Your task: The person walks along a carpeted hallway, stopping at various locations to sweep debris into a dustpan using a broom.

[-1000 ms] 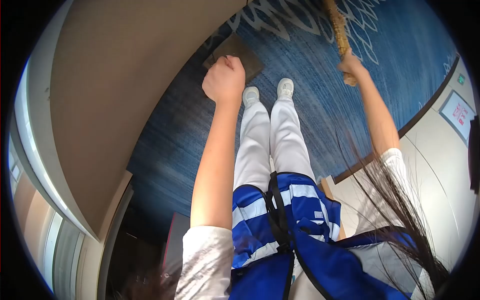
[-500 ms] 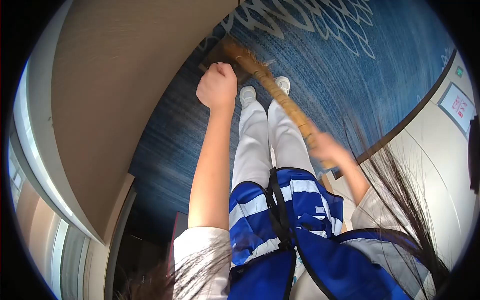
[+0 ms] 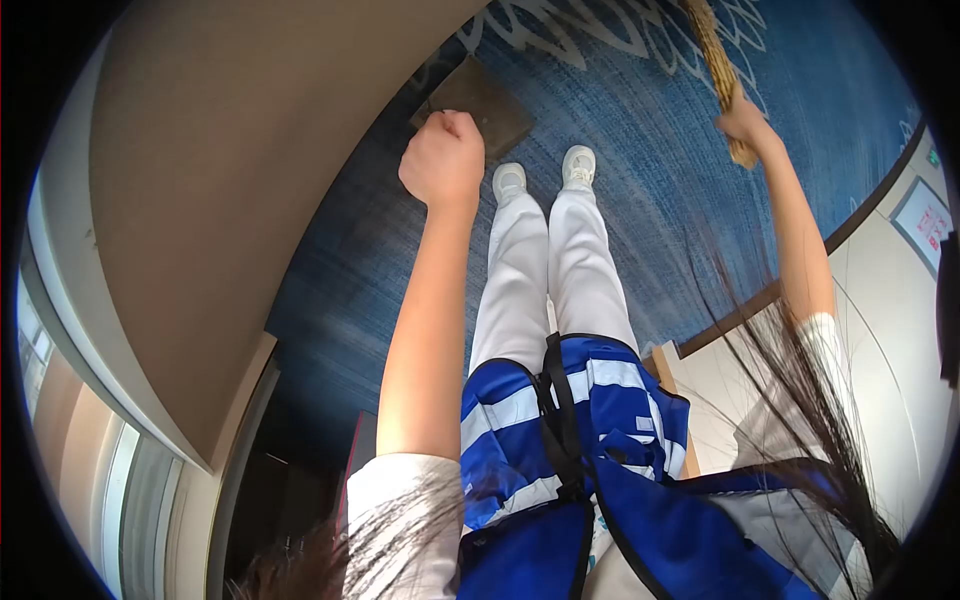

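Observation:
My left hand (image 3: 443,160) is held out in a closed fist, and whatever it may grip is hidden by the fingers. Just beyond it, partly covered by the fist, shows a flat brown square panel (image 3: 495,105), low over or on the carpet; I cannot tell whether the hand is joined to it. Out to the upper right, my right hand (image 3: 745,120) is wrapped round the handle of a straw broom (image 3: 712,50). The handle's butt sticks out below the hand, while the broom's far end runs past the top of the view.
Blue patterned carpet (image 3: 660,230) lies under my white shoes (image 3: 578,165). A curved brown panel (image 3: 230,180) rises on the left. At right are a pale wall (image 3: 860,330) and a framed sign (image 3: 922,225). Loose hair hangs across the lower right.
My right hand has swung up and outward to the right with the broom, taking it away from the brown panel. My left fist has barely moved.

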Tool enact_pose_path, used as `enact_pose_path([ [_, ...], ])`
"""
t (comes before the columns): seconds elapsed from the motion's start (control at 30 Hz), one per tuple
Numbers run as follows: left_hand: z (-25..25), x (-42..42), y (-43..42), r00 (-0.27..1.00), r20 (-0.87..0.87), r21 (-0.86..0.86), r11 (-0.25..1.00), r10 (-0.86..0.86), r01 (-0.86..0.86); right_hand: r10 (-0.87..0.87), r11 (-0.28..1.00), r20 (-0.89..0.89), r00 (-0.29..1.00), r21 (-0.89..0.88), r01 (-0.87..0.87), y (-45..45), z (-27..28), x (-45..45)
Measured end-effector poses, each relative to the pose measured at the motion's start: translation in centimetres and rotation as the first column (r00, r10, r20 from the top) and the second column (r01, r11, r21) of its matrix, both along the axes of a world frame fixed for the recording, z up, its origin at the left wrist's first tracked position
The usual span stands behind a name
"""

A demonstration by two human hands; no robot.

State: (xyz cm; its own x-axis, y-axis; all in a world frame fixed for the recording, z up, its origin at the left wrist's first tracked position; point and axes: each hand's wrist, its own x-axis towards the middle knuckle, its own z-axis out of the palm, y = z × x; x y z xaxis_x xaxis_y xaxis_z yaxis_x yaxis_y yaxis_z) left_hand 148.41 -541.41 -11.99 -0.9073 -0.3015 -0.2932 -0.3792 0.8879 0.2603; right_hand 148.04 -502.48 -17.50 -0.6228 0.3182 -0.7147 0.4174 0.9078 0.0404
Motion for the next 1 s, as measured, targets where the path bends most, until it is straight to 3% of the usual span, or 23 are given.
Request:
enact_pose_path([
  [0.07,0.0,0.0,0.1,1.0,-0.007,-0.009,1.0,0.005,-0.005,0.041,0.998,-0.002,0.999,0.055,-0.041,-2.0,-2.1,-0.7],
  [0.13,0.0,0.0,0.1,1.0,-0.006,-0.001,1.0,0.005,-0.005,-0.063,0.993,0.109,0.992,-0.088,0.072,-5.8,-2.5,-0.5],
  [0.2,0.0,0.0,-0.1,1.0,-0.009,-0.009,1.0,0.002,-0.002,-0.016,0.995,-0.031,0.999,-0.101,0.013,-10.0,-3.1,3.5],
  [0.27,0.2,0.1,0.1,1.0,-0.02,-0.005,1.0,0.001,-0.001,-0.049,0.982,0.046,0.998,-0.18,0.056,-14.7,0.8,7.5],
  [0.3,0.4,0.2,0.1,1.0,-0.017,-0.004,1.0,0.001,-0.002,-0.035,0.987,-0.025,0.999,-0.16,0.031,-16.8,1.1,10.5],
  [0.37,0.0,0.0,0.0,1.0,-0.026,0.0,1.0,0.0,0.0,-0.001,0.976,0.151,0.989,-0.214,0.034,-20.3,3.4,14.2],
  [0.43,-0.7,0.3,-0.1,0.983,-0.179,-0.039,0.999,-0.028,0.022,0.087,0.966,0.181,0.98,-0.255,-0.039,-23.1,6.2,16.9],
  [0.47,-0.6,0.3,-0.2,0.982,-0.185,-0.039,0.999,-0.032,0.026,0.083,0.966,0.175,0.981,-0.255,-0.036,-23.6,6.8,18.2],
  [0.53,-0.3,0.0,-0.1,0.986,-0.164,-0.067,0.997,-0.036,0.025,0.085,0.881,0.259,0.962,-0.471,0.049,-23.7,7.3,19.8],
  [0.67,-0.6,0.4,-0.1,0.979,-0.19,-0.053,0.997,-0.069,0.06,0.036,0.847,0.293,0.956,-0.517,0.126,-18.0,8.4,21.8],
  [0.77,0.6,0.6,-0.1,0.985,-0.154,-0.042,0.997,-0.073,0.067,-0.202,0.741,0.103,0.974,-0.634,0.221,-11.9,10.5,23.3],
  [0.83,1.9,0.8,0.3,0.997,-0.039,0.042,0.997,-0.067,0.069,-0.488,0.468,0.494,0.72,-0.548,0.693,-9.8,13.6,24.5],
  [0.9,2.9,1.2,-0.3,0.988,0.012,0.113,0.982,-0.152,0.15,-0.644,0.196,0.543,0.539,-0.564,0.802,-8.6,18.0,26.5],
  [0.93,3.6,1.7,-0.7,0.98,0.046,0.14,0.973,-0.192,0.184,-0.662,0.176,0.525,0.536,-0.586,0.791,-8.3,19.3,28.1],
  [1.0,4.3,3.0,-1.8,0.954,0.146,0.187,0.954,-0.263,0.235,-0.733,0.308,0.441,0.518,-0.463,0.831,-8.4,20.6,32.2],
])
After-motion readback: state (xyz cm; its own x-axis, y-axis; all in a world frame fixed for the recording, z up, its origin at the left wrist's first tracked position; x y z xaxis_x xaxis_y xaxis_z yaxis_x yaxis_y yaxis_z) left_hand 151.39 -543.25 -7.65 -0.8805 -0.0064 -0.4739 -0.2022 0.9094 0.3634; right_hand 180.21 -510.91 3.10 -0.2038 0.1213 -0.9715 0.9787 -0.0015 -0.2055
